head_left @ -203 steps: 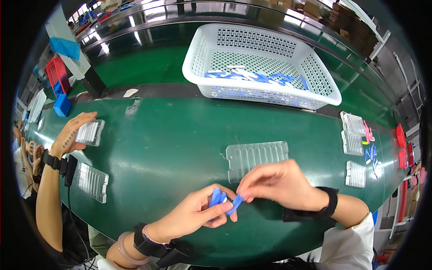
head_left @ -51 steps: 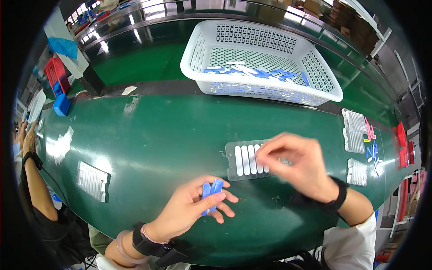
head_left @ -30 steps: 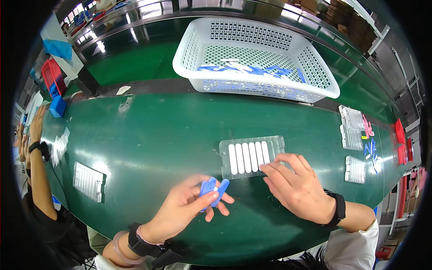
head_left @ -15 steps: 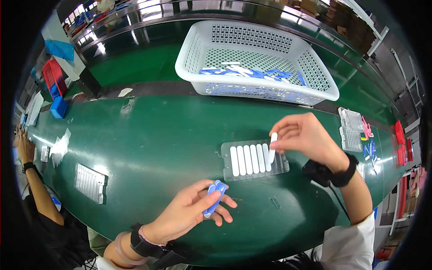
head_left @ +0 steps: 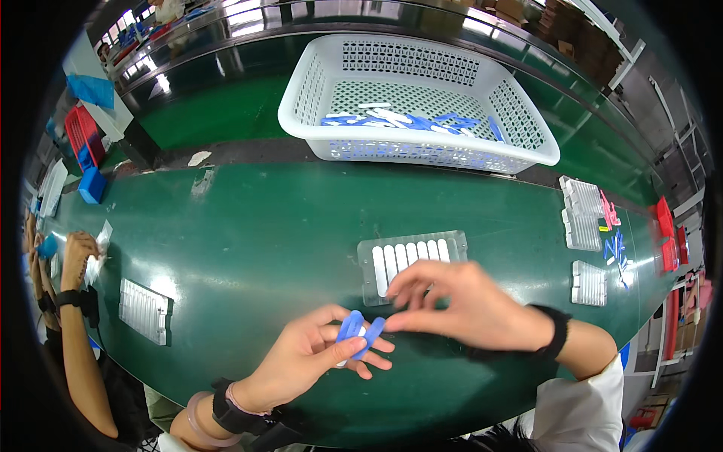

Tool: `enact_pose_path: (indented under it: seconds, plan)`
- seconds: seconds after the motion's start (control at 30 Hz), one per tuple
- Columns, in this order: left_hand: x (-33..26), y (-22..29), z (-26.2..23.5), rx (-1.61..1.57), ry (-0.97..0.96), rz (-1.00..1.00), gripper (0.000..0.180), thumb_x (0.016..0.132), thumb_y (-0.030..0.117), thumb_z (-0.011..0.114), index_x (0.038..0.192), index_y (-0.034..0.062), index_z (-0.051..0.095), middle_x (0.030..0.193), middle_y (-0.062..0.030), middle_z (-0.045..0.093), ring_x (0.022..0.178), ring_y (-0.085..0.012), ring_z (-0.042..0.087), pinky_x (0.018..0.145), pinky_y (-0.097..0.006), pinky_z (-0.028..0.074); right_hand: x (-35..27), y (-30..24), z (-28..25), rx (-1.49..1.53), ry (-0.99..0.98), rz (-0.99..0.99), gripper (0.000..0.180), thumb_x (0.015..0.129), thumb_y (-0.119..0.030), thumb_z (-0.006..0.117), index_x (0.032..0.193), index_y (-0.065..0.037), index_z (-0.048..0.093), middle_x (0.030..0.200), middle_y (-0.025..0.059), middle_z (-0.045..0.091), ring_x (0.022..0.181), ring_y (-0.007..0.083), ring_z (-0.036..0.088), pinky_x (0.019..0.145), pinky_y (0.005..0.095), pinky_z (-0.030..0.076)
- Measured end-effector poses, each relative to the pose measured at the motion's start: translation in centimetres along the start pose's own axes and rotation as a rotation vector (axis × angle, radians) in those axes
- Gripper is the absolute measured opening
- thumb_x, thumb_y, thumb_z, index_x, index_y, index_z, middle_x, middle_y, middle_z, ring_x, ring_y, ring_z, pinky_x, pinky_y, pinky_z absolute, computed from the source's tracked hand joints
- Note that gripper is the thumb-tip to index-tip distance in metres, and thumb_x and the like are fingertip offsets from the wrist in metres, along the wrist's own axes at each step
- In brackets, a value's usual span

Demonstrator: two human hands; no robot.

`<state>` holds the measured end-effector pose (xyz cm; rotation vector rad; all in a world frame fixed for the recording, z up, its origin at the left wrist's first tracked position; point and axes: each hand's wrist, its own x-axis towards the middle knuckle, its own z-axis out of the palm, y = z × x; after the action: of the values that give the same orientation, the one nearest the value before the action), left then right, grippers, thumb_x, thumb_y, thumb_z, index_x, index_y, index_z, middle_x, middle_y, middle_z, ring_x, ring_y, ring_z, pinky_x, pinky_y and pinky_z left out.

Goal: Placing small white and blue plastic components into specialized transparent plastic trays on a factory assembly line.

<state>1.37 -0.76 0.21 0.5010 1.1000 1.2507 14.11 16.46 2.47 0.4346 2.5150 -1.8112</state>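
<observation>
My left hand [head_left: 297, 354] holds a small fanned bundle of flat, round-ended blue strips [head_left: 349, 328] between thumb and fingers, with some white showing among them. One blue strip [head_left: 369, 339] slants out of the bundle toward my right hand [head_left: 478, 309]. The right thumb tip is at that strip's upper end, while the index and other fingers curl above, apart from the thumb. Just beyond lies a clear plastic tray [head_left: 369, 280] with several white strips [head_left: 401, 258] set side by side in it. My right hand hides part of the tray's near right side.
A white perforated basket [head_left: 422, 142] with loose blue and white strips stands at the back. Another clear tray [head_left: 143, 310] lies left; more trays [head_left: 582, 235] and loose blue strips [head_left: 616, 248] lie right. A co-worker's arm [head_left: 79, 331] reaches in at the far left.
My right hand has left the white strip at the tray's right end and moved down-left to the bundle. The strips in my left hand are now fanned apart. The co-worker's hand has come higher.
</observation>
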Motion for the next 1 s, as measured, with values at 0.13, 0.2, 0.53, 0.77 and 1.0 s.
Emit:
enact_pose_path:
  seconds: [0.13,0.2,0.53,0.77,1.0]
  plan:
    - [0.1,-0.3,0.1,0.006,0.018,0.068,0.026,0.087,0.002,0.045,0.111,-0.0025,0.038,0.102,-0.0229,0.055,0.089,-0.0312,0.060,0.067,-0.033,0.051,0.0,-0.3,1.1,0.235,0.013,0.018,0.013,0.077,-0.010,0.062,0.082,0.002,0.058,0.076,0.0093,0.061,0.069,0.0127,0.059,0.063,0.0253,0.048]
    - [0.0,0.2,0.1,0.004,0.054,0.053,0.030,0.087,0.002,0.045,0.115,-0.0015,0.035,0.102,-0.0227,0.055,0.088,-0.0311,0.060,0.067,-0.033,0.052,0.0,-0.1,-0.5,0.015,0.225,-0.202,0.007,0.074,-0.001,0.061,0.080,0.001,0.059,0.076,0.0085,0.062,0.068,0.0137,0.060,0.060,0.0254,0.048]
    - [0.1,0.5,0.4,-0.043,0.068,-0.047,0.042,0.087,0.000,0.042,0.126,0.0041,0.026,0.104,-0.0212,0.051,0.084,-0.0295,0.059,0.064,-0.033,0.051,-4.0,3.3,-2.4,-1.100,0.259,-0.508,0.028,0.065,-0.007,0.064,0.091,-0.001,0.054,0.090,0.0091,0.057,0.091,0.0261,0.050,0.072,0.0349,0.043]
    - [0.1,-0.3,-0.1,-0.091,-0.083,-0.022,0.039,0.088,0.003,0.040,0.126,0.0031,0.027,0.109,-0.0190,0.049,0.092,-0.0288,0.056,0.072,-0.035,0.048,-2.7,3.4,-5.9,-0.766,0.130,-0.207,0.076,0.066,-0.015,0.070,0.129,-0.005,0.027,0.120,0.0109,0.043,0.110,0.0310,0.036,0.091,0.0406,0.034]
    - [-0.5,0.0,-0.5,-0.077,-0.143,-0.049,0.029,0.088,0.005,0.043,0.117,-0.0020,0.039,0.107,-0.0178,0.053,0.099,-0.0276,0.055,0.081,-0.035,0.047,6.1,1.3,-1.8,-0.752,0.019,-0.381,0.084,0.066,-0.022,0.071,0.130,0.000,0.020,0.117,0.0170,0.046,0.110,0.0352,0.036,0.091,0.0425,0.031]
